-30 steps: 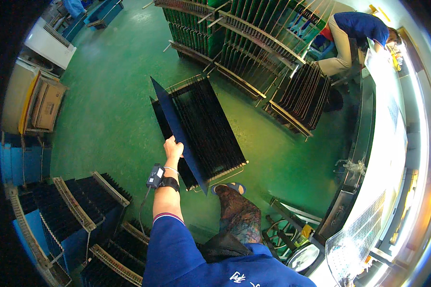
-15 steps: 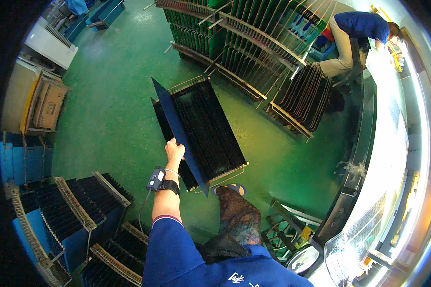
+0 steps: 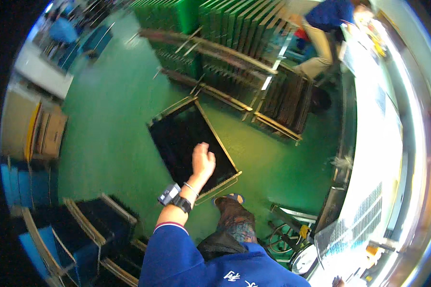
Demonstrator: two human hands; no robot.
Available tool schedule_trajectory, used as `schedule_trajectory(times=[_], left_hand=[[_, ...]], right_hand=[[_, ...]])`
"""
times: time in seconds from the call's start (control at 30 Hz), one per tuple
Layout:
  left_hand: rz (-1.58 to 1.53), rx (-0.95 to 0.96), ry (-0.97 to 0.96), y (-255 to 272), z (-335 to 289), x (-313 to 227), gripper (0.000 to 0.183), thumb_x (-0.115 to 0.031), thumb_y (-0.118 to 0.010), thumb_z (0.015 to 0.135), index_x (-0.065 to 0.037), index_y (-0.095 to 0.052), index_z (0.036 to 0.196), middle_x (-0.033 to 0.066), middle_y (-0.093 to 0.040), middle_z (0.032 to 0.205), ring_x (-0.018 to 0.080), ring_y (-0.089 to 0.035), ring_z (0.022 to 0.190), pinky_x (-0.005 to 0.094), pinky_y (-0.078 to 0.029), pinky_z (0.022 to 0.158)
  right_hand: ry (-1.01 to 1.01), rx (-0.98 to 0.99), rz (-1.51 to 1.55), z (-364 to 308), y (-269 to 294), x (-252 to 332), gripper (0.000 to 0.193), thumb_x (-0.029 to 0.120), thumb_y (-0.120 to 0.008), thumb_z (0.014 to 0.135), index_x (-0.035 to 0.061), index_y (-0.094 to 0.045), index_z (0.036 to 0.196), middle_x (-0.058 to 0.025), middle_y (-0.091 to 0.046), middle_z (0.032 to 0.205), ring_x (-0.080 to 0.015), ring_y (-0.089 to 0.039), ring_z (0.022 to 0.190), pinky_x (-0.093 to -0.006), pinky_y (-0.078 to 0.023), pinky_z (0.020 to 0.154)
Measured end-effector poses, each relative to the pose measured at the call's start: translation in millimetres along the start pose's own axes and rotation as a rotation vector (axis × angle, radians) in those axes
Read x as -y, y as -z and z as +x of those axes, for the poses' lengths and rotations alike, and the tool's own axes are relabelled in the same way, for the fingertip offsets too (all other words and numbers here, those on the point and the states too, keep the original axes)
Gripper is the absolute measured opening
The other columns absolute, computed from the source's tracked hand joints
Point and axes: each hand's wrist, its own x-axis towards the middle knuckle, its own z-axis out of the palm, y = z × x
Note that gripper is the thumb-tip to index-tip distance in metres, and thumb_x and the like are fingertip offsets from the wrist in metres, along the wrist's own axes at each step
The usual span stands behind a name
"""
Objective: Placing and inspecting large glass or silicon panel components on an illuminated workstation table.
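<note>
My left hand (image 3: 204,163) reaches out over the black-filled rack (image 3: 218,137) that stands on the green floor (image 3: 107,143), in front of me and slightly left of the middle of the view. The fingers are half bent and drawn close together, with only a narrow space inside them, and I see nothing held there. The picture is blurred, so I can't tell whether they touch the dark filling beneath. As for my right hand, I can't make out enough to tell how it stands.

The rack lies at a slant to me, its yellowish rail along the right side and its near end just beside my sandalled foot (image 3: 231,198). On my left wrist I wear a grey device (image 3: 170,194) on a black strap (image 3: 182,204), with a pale bracelet (image 3: 191,188) nearer the hand.

Beyond the rack stands a long rack of green panels (image 3: 220,24), and beside it a smaller rack (image 3: 278,127) full of dark sheets. A co-worker (image 3: 326,16) in a dark blue top bends toward the brightly lit surface (image 3: 380,134) on my right. A see-through gridded sheet (image 3: 352,227) tilts near its closer end. More racks (image 3: 84,222) with black and blue contents stand at my lower left.
</note>
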Motion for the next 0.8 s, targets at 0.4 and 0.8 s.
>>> schedule_trajectory(times=[0.4, 0.8], left_hand=[[-0.109, 0.951, -1.681, 16.8, -158.2, -411.2, 0.074, -0.029, -0.071, 0.072, 0.001, -0.040, 0.133, 0.0263, -0.044, 0.132, 0.0393, -0.042, 0.125, 0.0508, -0.031, 0.105], [-0.598, 2.111, -0.632, 8.8, -233.5, -592.9, 0.018, -0.010, -0.060, 0.089, 0.004, -0.065, 0.099, 0.0089, -0.069, 0.084, 0.0150, -0.067, 0.072, 0.0257, -0.053, 0.063]], right_hand=[[-0.024, 0.054, 0.825, -158.3, -60.3, 42.8, 0.013, 0.007, -0.051, 0.091, -0.0001, -0.055, 0.101, -0.0081, -0.063, 0.096, -0.0164, -0.061, 0.095, -0.0308, -0.049, 0.087], [0.425, -1.086, 0.041, -304.3, 145.4, 39.0, 0.074, 0.048, -0.059, 0.086, 0.0020, -0.033, 0.138, -0.0175, -0.028, 0.147, -0.0245, -0.027, 0.137, -0.0375, -0.021, 0.110]])
